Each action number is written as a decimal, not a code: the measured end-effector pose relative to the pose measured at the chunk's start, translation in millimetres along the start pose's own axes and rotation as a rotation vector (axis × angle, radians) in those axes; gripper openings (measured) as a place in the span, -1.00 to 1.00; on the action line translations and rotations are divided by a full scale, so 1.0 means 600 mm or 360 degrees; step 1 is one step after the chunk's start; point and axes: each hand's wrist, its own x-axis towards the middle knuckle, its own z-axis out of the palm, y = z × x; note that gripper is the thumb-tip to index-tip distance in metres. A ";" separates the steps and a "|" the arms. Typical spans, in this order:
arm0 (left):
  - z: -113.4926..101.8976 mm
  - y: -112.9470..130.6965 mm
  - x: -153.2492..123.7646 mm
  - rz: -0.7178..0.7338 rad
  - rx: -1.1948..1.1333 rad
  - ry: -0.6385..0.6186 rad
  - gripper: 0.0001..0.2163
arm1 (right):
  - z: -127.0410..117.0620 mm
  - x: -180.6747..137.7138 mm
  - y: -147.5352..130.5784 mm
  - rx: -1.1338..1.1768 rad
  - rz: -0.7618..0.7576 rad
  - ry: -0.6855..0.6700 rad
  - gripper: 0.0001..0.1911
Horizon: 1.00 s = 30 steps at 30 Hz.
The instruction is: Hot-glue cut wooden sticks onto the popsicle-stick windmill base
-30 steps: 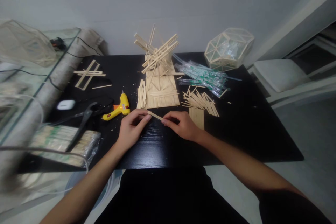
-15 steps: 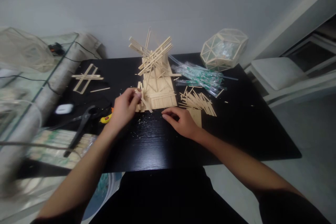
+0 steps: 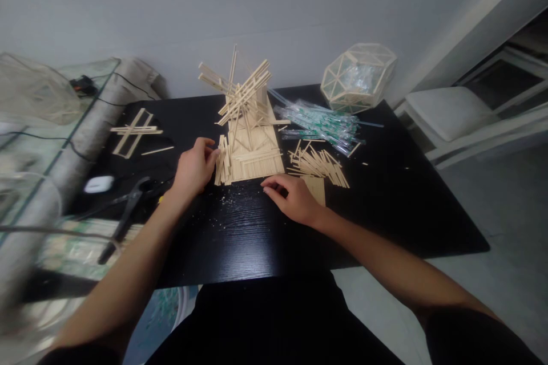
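Note:
My left hand [image 3: 193, 169] reaches to the left side of a wooden stick windmill model [image 3: 246, 105]. Its fingertips touch a small stack of sticks [image 3: 221, 166] leaning beside the model's flat base [image 3: 257, 155]. Thumb and fingers are apart, and I see nothing gripped. My right hand [image 3: 292, 198] rests on the black table [image 3: 385, 205] just in front of the base, fingers loosely bent and index finger pointing left, holding nothing. A small flat stick panel [image 3: 315, 188] lies right beside it.
Loose sticks [image 3: 317, 162], green wrapped packets [image 3: 322, 122] and a stick polyhedron [image 3: 358, 76] lie behind and to the right. On the left are a stick cross-frame [image 3: 133, 132], a white case [image 3: 98, 183], black cutters [image 3: 124, 215] and packs of sticks [image 3: 71, 246]. Beyond the table's right edge stands a white chair [image 3: 445, 117].
Both hands held one stick between them a second ago. My left hand carried it to the stack beside the model, and my right hand dropped flat onto the table.

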 end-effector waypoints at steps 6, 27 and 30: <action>0.020 0.020 -0.024 0.0309 0.0033 0.0005 -0.83 | 0.001 -0.001 -0.001 -0.0007 -0.0025 0.0008 -0.90; 0.059 0.080 -0.028 0.0606 0.0358 -0.0208 -0.87 | -0.002 0.003 -0.004 -0.0045 -0.0015 -0.0005 -0.89; 0.059 0.078 -0.026 0.0605 0.0247 -0.0235 -0.93 | -0.001 0.003 -0.003 -0.0051 0.0011 -0.0006 -0.89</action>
